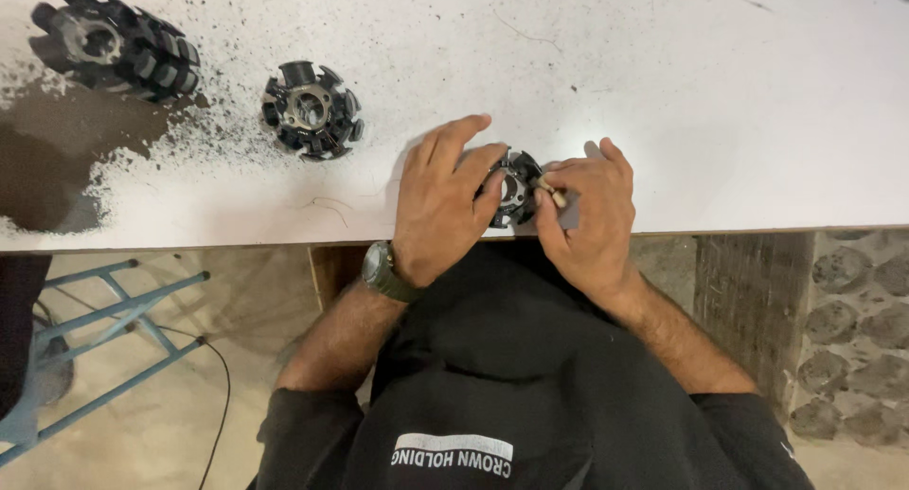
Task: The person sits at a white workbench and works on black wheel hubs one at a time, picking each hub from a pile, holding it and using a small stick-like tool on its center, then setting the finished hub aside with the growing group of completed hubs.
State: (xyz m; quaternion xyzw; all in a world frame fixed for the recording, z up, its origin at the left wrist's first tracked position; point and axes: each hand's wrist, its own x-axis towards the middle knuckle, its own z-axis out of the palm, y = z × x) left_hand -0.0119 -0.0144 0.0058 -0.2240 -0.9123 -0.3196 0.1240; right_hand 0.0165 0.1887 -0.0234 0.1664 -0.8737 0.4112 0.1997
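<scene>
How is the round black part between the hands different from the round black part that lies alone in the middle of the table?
The held part is half covered by the left hand and right hand; the lone part lies untouched and fully visible. The held part sits at the table's near edge; the lone part lies farther in, among dark specks. Both are black, toothed rings with a metal centre.

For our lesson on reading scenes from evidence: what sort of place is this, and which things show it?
Probably a small repair or assembly workshop. A white workbench dusted with dark filings, two loose stator cores, and a third stator core held between the left hand and right hand.
</scene>
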